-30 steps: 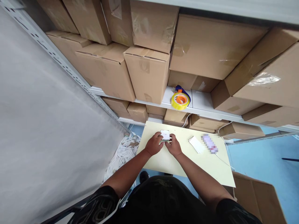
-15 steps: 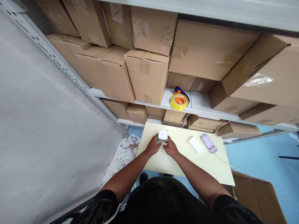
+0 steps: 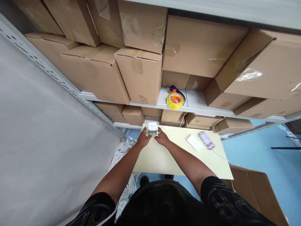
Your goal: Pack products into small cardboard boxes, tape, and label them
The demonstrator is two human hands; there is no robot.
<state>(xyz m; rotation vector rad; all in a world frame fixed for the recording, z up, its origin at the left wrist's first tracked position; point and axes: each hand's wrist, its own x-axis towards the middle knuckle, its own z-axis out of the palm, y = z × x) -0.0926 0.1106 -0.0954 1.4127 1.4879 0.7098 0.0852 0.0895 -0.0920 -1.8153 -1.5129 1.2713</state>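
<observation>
A small box [image 3: 152,127] with a white top and a green and pinkish front sits at the far left part of the pale yellow table [image 3: 162,157]. To its left is my left hand [image 3: 143,138], fingers spread, the thumb close to the box's front corner. My right hand [image 3: 162,137] is on the other side, open too, with a narrow gap between its fingers and the box. Whether the left thumb touches the box is hard to make out.
White slips of paper [image 3: 194,142] and a blurred-out purplish item [image 3: 206,140] lie on the table's right. Behind, a shelf [image 3: 197,103] bears cardboard boxes [image 3: 138,77] and a tape dispenser [image 3: 175,99]. Paper scraps [image 3: 119,153] cover the floor at left; a large carton [image 3: 254,191] stands lower right.
The small box has moved away from me and left, onto the table's far part. My hands have gone with it and loosened from its sides. The view has shifted slightly.
</observation>
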